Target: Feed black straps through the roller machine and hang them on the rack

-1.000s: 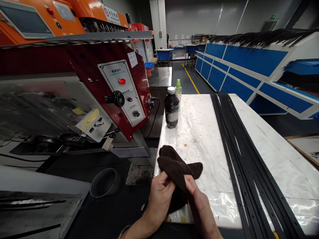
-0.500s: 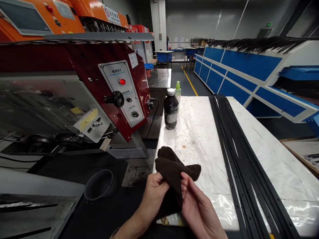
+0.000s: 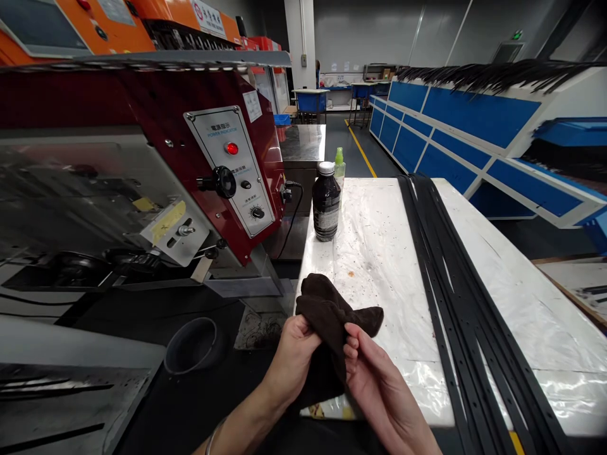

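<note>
Clutching dark cloth (image 3: 327,309) in curled fingers (image 3: 353,354), near a capped dark-liquid bottle (image 3: 326,205)

Dark brown cloth (image 3: 327,322), red machine panel (image 3: 156,107), blue cabinets (image 3: 455,136)

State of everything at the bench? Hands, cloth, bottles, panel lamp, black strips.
left hand: closed around the cloth
right hand: gripping the cloth between fingers and thumb
dark brown cloth: bunched, held up off the table
amber bottle: upright on the table, white cap on
green-capped bottle: upright behind the amber bottle, capped
red panel lamp: lit
black perforated strips: lying flat lengthwise on the table, side by side
</note>
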Action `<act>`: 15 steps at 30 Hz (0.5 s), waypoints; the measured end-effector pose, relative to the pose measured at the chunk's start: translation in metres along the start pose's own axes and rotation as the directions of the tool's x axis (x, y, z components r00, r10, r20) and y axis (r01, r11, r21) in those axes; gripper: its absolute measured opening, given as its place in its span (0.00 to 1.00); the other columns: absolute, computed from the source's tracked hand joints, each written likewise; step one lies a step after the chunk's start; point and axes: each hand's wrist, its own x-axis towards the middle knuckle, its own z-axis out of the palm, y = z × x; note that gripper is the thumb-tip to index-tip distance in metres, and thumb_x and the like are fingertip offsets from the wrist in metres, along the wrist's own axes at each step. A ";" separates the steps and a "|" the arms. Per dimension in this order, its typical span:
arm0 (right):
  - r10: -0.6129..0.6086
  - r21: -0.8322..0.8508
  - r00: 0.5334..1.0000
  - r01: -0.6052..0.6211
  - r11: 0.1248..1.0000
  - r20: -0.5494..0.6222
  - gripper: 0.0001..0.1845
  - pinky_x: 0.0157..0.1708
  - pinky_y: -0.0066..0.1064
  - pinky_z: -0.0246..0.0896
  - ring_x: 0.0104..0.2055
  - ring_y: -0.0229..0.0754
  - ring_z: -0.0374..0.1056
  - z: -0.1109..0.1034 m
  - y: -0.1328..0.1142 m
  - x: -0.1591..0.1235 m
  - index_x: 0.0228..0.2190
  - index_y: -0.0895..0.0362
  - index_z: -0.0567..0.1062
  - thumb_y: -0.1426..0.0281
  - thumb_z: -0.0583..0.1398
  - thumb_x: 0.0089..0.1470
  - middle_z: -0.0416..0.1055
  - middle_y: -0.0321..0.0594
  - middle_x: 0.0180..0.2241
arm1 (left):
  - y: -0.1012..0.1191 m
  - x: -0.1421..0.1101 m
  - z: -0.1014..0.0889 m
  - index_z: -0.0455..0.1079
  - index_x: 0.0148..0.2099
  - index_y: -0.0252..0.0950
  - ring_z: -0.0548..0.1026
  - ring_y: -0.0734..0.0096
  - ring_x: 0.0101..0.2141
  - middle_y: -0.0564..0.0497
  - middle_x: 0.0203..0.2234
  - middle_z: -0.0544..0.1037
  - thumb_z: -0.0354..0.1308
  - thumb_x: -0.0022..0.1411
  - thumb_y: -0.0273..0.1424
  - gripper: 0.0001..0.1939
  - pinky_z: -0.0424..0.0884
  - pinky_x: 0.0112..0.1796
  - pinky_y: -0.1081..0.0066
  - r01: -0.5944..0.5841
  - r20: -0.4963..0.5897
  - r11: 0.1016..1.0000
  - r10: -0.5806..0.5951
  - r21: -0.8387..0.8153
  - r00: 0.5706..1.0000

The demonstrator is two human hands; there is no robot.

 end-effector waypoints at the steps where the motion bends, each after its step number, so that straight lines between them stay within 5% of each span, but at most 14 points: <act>1: 0.006 0.023 1.000 -0.005 1.000 -0.008 0.16 0.33 0.18 0.67 0.32 0.29 0.69 0.000 -0.001 0.001 0.41 0.60 0.79 0.71 0.69 0.49 0.74 0.35 0.31 | -0.001 -0.001 0.000 0.79 0.34 0.33 0.77 0.69 0.27 0.49 0.25 0.82 0.63 0.53 0.28 0.06 0.73 0.33 0.71 -0.014 -0.014 1.000 0.014 0.012 1.000; 9: -0.032 -0.017 0.993 0.030 0.999 -0.111 0.18 0.38 0.19 0.69 0.35 0.31 0.70 0.000 0.001 0.004 0.33 0.55 0.77 0.75 0.74 0.38 0.74 0.32 0.32 | -0.011 -0.008 0.001 0.80 0.29 0.37 0.74 0.72 0.26 0.51 0.25 0.82 0.63 0.54 0.28 0.05 0.72 0.35 0.74 -0.230 0.034 0.906 0.233 0.356 0.972; 15: -0.227 -0.307 0.973 0.230 0.924 0.048 0.17 0.29 0.19 0.60 0.26 0.29 0.60 -0.008 0.003 0.004 0.26 0.56 0.65 0.69 0.70 0.48 0.65 0.27 0.24 | -0.004 -0.013 0.006 0.77 0.23 0.36 0.69 0.75 0.25 0.55 0.19 0.75 0.61 0.55 0.26 0.09 0.65 0.29 0.77 -0.280 -0.006 0.790 0.338 0.545 0.941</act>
